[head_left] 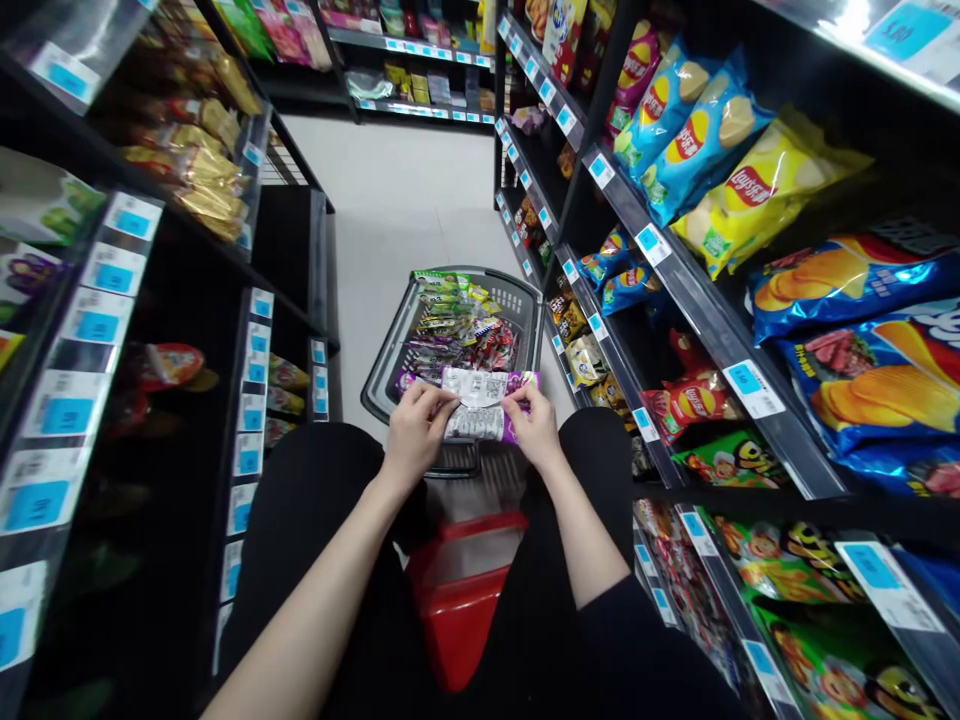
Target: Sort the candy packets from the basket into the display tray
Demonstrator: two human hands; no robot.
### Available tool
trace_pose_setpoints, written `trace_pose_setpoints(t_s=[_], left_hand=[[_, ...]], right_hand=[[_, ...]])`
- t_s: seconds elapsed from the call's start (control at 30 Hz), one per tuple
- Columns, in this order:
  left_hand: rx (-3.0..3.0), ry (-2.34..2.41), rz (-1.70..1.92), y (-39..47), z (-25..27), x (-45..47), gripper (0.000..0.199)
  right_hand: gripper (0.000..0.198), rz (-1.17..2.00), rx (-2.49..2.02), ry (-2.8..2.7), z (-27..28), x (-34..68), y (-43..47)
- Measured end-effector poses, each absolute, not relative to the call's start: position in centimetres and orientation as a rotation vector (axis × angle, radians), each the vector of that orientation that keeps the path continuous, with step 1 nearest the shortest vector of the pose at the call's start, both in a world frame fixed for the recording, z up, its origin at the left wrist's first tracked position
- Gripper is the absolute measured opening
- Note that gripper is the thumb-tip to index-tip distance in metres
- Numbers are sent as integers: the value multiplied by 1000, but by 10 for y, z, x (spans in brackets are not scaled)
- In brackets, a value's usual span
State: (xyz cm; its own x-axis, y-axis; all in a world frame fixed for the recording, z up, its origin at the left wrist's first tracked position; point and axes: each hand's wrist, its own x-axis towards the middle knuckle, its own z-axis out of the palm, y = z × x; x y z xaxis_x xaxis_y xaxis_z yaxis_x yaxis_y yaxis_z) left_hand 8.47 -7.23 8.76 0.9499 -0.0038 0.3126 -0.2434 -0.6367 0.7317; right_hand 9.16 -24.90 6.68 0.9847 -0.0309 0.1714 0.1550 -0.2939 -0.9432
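A purple and white snack packet (474, 388) is held level in front of me, with its printed white back facing up. My left hand (420, 428) pinches the middle of the packet from the left, thumb and fingertips together. From the other side my right hand (534, 425) pinches it the same way. Directly beneath and beyond the packet, a grey shopping basket (381, 350) stands on the floor. Inside it lie several small snack packets (457, 320) in green, yellow, purple and red. The packet and my hands hide the basket's near part.
Shelves with price tags (97, 325) line my left. On the right, shelves hold Lay's chip bags (757, 190) and other snacks. A red plastic object (461, 620) is between my legs. Pale floor (405, 190) runs ahead to a back shelf (420, 110).
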Motion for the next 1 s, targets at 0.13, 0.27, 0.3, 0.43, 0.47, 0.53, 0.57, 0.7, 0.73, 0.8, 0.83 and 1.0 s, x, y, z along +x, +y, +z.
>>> trace_pose_setpoints(t_s=[0.13,0.27,0.3,0.43,0.47,0.53,0.57,0.7,0.73,0.8,0.83,1.0], left_hand=[[2261,-149,336,-73,81,89,13],[2263,-137,194,-70,74,95,13],[2254,-130,156,-69,72,96,12],[2158,-143,50,-70,73,96,11],[2109,-156,21,-70,75,95,12],[1997,-155,-28,-69,79,93,13],[1944,-136,-42,-69,81,92,14],[1857,-73,-37,-66,88,85,21],[1876,-72,-32,-66,89,83,21],[1951,-74,-11,-68,90,78,20],[1994,-67,6,-70,90,76,19],[2110,14,98,-77,84,71,19]], right_hand=[[15,-165,-1903,-120,69,92,-252],[13,-101,-1877,-107,65,94,-252],[14,-85,-1858,-80,63,94,-252],[19,-60,-1783,-32,60,97,-252],[20,-55,-1764,-39,60,98,-253],[23,-39,-1729,-62,64,99,-254],[24,-30,-1714,-77,66,99,-255],[25,11,-1677,-126,73,96,-258],[26,15,-1690,-116,73,94,-259],[27,5,-1736,-70,72,92,-260],[27,-8,-1758,-44,70,91,-260],[28,-52,-1783,-25,68,90,-262]])
